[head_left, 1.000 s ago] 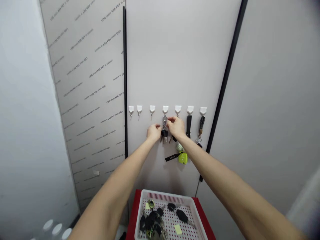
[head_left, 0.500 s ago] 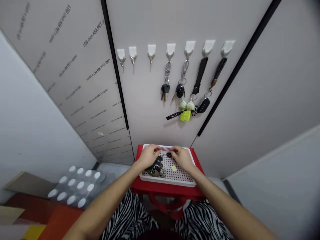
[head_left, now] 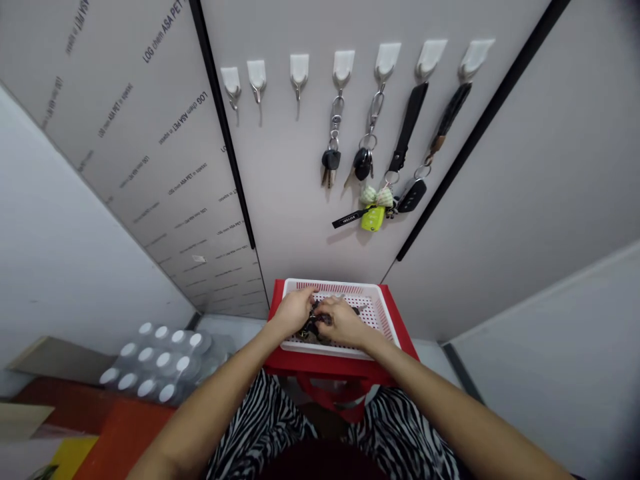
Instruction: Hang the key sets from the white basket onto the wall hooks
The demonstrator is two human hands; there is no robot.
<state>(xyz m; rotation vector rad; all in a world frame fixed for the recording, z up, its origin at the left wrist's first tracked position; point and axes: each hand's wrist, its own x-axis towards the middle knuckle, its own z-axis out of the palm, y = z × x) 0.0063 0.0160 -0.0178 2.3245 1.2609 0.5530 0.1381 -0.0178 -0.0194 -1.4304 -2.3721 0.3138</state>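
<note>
Panelling [head_left: 285, 193] bears 7 hooks [head_left: 299, 69]; your left hand [head_left: 294, 312] and right hand [head_left: 341, 321] curl over keys [head_left: 307, 331] in a basket [head_left: 385, 320]; I cannot tell what either grip holds.

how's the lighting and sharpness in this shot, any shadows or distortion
Head view: dim, fairly even light, with a faint shadow under the black tag; head view: wide-angle stretch seems to tilt the rightmost white hook; head view: dark keys near the left hand and right hand blend together, hard to tell apart.

Head-worn view, forward and down.
</note>
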